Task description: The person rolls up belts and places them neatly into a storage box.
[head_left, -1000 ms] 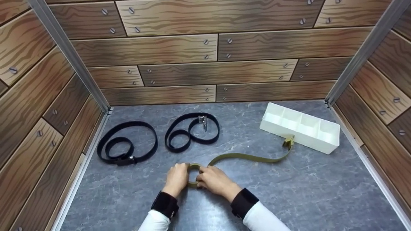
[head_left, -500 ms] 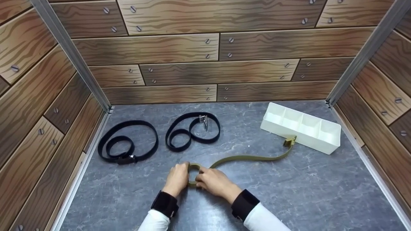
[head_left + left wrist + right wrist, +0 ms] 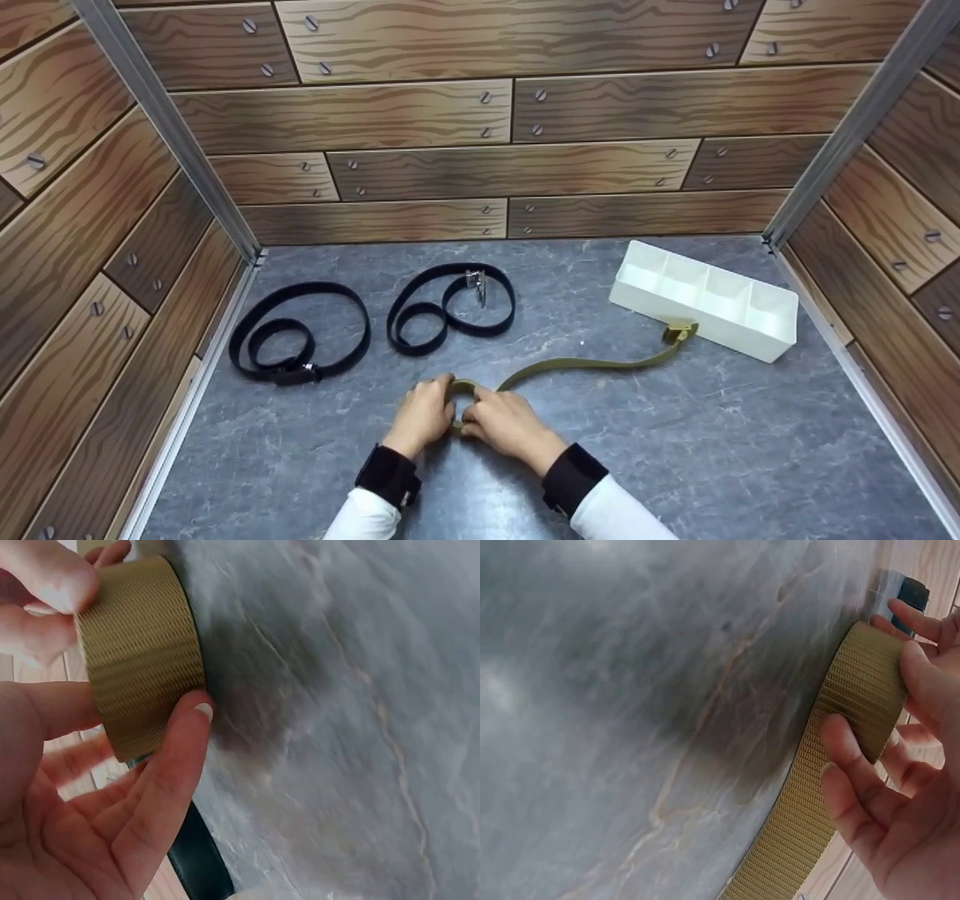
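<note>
An olive webbing belt stands on its edge on the grey tabletop, its near end wound into a small loop between both hands. My left hand holds the loop's left side; in the left wrist view a fingertip presses the ribbed webbing near its lower edge. From the other side my right hand grips the loop, and the right wrist view has its fingers bent against the webbing where the strap runs off. The strap curves away right to a brass-coloured buckle. Part of the loop is hidden by the fingers.
Two black belts lie coiled farther back, one with a dark buckle at the left, one with a silver buckle mid-table. A white tray with several compartments stands at the right, behind the brass-coloured buckle. Wood-patterned walls enclose the table.
My left hand has shifted slightly right, closer to my right hand, and the loop between them looks narrower. At the far end the buckle has turned and edged right along the tray.
</note>
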A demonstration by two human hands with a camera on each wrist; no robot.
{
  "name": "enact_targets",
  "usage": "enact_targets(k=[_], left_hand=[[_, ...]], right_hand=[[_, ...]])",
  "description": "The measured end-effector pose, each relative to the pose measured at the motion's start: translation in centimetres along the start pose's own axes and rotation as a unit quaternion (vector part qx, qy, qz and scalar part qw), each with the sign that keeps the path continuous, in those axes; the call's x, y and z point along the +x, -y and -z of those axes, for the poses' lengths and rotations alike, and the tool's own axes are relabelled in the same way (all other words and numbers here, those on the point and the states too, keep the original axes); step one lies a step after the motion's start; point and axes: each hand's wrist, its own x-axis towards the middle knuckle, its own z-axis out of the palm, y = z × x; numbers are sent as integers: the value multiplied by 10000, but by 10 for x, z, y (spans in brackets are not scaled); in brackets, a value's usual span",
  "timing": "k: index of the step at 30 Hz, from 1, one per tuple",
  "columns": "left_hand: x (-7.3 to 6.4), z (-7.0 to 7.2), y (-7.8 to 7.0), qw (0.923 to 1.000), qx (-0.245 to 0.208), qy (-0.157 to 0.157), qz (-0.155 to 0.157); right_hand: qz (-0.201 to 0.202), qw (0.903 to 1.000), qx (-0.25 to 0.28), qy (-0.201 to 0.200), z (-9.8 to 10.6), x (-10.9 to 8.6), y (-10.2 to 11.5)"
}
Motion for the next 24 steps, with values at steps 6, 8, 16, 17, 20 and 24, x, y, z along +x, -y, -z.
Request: enact_targets(k=[6,8,16,17,20,24], left_hand=[[1,0,-3,9997,101,-178,96],[1,-1,-2,9995,227,-208,38],[5,0,1,9993,309,-87,-195],[5,0,1,9993,303,-67,-223],[5,0,0,9995,246,-83,-205],[3,-1,-2,9998,-47,-175,104]], right_hand=[[117,9998,91,-96,-2,-2,-2],[146,9994,319,-17,-1,-4,-3],[139,9966,796,149,4,-9,-13],[138,9967,785,156,4,-9,-14],[131,9969,766,145,3,-8,-14],[52,9982,595,37,0,-7,-12]])
